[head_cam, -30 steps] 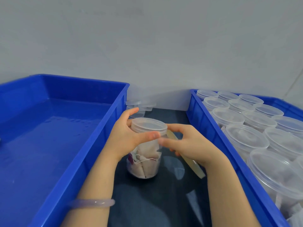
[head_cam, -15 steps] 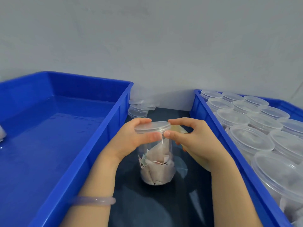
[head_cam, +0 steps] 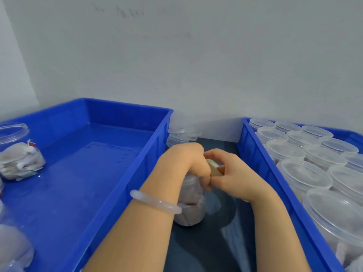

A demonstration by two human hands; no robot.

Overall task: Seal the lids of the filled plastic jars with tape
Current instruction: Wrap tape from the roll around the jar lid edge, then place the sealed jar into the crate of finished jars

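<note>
A clear plastic jar (head_cam: pixel 191 210) filled with pale sachets stands on the dark table between two blue trays. My left hand (head_cam: pixel 185 160) covers its top and grips the lid, which is hidden beneath the hand. My right hand (head_cam: pixel 234 178) holds a beige roll of tape (head_cam: pixel 214 169) against the lid's right side, fingertips meeting my left thumb. Most of the roll is hidden by both hands.
A blue tray (head_cam: pixel 125 185) on the left holds a few filled jars (head_cam: pixel 19 161) at its left edge. A blue tray (head_cam: pixel 261 165) on the right is packed with several lidded jars (head_cam: pixel 306 177). Spare clear lids (head_cam: pixel 181 135) are stacked by the wall.
My left hand has shifted from the lid's side to over its top. My right hand brought the tape roll up against the lid. The view has widened to the left tray's jars.
</note>
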